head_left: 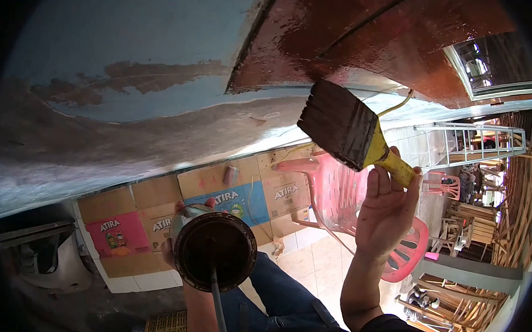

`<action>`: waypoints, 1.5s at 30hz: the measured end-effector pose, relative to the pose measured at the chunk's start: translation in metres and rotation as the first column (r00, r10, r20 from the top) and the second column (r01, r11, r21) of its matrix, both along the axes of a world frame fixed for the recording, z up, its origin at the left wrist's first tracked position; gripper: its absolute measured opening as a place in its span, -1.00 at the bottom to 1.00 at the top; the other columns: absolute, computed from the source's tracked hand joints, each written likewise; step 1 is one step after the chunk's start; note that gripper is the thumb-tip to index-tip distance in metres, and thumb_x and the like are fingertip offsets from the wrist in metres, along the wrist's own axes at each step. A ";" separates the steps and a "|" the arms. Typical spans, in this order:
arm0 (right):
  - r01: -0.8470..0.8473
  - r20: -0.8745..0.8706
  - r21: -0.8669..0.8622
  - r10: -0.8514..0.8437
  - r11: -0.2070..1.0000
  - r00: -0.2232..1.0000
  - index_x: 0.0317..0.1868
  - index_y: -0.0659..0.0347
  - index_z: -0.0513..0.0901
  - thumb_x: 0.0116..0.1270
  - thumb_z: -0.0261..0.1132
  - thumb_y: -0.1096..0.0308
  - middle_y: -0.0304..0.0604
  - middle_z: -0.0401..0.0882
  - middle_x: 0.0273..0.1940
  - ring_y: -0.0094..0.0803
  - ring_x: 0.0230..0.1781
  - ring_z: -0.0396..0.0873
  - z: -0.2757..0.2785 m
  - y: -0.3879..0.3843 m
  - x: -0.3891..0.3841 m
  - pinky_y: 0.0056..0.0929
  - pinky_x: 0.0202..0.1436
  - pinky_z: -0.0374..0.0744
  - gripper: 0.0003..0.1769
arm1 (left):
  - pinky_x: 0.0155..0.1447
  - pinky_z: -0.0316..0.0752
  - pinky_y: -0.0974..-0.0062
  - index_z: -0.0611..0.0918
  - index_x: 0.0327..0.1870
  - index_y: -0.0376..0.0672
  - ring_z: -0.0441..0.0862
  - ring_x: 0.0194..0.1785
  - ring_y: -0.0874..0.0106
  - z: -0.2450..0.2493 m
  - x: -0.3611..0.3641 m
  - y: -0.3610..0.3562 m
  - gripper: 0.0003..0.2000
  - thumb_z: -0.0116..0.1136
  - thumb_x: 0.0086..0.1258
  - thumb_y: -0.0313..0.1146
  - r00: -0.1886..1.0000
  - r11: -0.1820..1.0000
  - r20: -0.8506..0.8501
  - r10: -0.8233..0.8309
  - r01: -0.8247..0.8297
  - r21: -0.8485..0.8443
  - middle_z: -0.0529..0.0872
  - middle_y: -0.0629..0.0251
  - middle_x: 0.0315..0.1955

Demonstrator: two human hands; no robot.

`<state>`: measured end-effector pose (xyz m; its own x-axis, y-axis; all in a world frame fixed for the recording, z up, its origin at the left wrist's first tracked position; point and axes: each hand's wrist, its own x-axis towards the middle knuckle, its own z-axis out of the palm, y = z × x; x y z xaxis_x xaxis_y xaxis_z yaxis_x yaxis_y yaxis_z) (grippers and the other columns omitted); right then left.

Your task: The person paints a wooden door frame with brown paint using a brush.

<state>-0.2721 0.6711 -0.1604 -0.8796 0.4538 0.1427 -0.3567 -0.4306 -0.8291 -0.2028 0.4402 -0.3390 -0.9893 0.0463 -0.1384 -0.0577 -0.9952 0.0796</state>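
My right hand grips the yellow handle of a wide paintbrush, its bristles coated in dark brown paint and pointing up and left. The bristles overlap the lower edge of a glossy red-brown painted panel in this view. Lower down, my left hand is wrapped round a paint can, mostly hidden behind it. Dark brown paint fills the open can, and a thin grey stick leans out over its rim.
A blue wall with bare grey patches adjoins the panel. Flattened cardboard covers the floor along it. A pink plastic chair stands behind the brush, with a metal ladder and stacked wood at the right. A motorbike part shows at left.
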 end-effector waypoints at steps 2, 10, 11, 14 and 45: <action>-0.068 -0.013 0.022 0.068 0.997 0.998 0.10 0.14 0.30 0.47 -0.19 0.19 0.24 0.33 0.13 -0.11 0.01 0.52 0.001 -0.006 0.001 -0.26 0.08 0.55 -0.68 | 0.15 0.41 -0.02 0.27 0.25 0.00 0.35 0.18 -0.04 0.003 -0.001 0.001 -0.27 0.22 0.03 0.02 1.000 1.000 0.001 -0.005 0.005 -0.001 0.23 -0.29 0.16; 0.004 -0.013 0.090 -0.003 0.996 1.000 0.09 0.12 0.27 0.47 -0.20 0.18 0.28 0.34 0.10 -0.07 0.00 0.52 0.005 -0.011 -0.004 -0.26 0.04 0.58 -0.69 | 0.16 0.41 -0.02 0.27 0.25 -0.01 0.34 0.19 -0.05 0.013 0.000 0.000 -0.27 0.22 0.03 0.02 0.997 1.000 0.075 0.014 -0.014 -0.001 0.22 -0.30 0.16; 0.028 -0.015 0.089 -0.026 0.996 1.000 0.08 0.12 0.25 0.47 -0.21 0.19 0.32 0.34 0.09 -0.02 0.01 0.51 0.005 -0.006 -0.002 -0.23 0.03 0.58 -0.71 | 0.16 0.40 -0.03 0.27 0.25 0.00 0.34 0.19 -0.05 0.011 0.000 -0.001 -0.27 0.22 0.03 0.02 0.998 1.000 0.063 0.009 -0.010 0.009 0.22 -0.30 0.16; 0.003 -0.037 0.066 0.000 0.998 0.999 0.07 0.11 0.24 0.47 -0.21 0.18 0.31 0.36 0.07 -0.03 0.01 0.51 0.008 -0.010 0.000 -0.22 0.01 0.59 -0.71 | 0.16 0.39 -0.04 0.27 0.26 0.00 0.34 0.18 -0.07 0.004 0.001 -0.003 -0.27 0.22 0.03 0.03 1.000 1.000 0.024 0.000 -0.001 0.022 0.21 -0.30 0.17; 0.089 -0.061 0.328 -0.072 0.941 0.995 0.07 0.15 0.19 0.47 -0.26 0.08 0.33 0.43 -0.03 0.01 0.00 0.51 0.011 -0.038 -0.010 -0.22 -0.09 0.65 -0.64 | 0.15 0.39 -0.07 0.27 0.25 0.05 0.31 0.18 -0.14 0.016 -0.004 -0.002 -0.27 0.23 0.03 0.06 1.000 0.998 0.008 -0.021 0.020 0.057 0.21 -0.26 0.17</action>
<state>-0.2822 0.6334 -0.1491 -0.8305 0.4431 0.3375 -0.4215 -0.1040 -0.9008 -0.2065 0.4379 -0.3229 -0.9869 0.0744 -0.1434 -0.0784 -0.9967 0.0223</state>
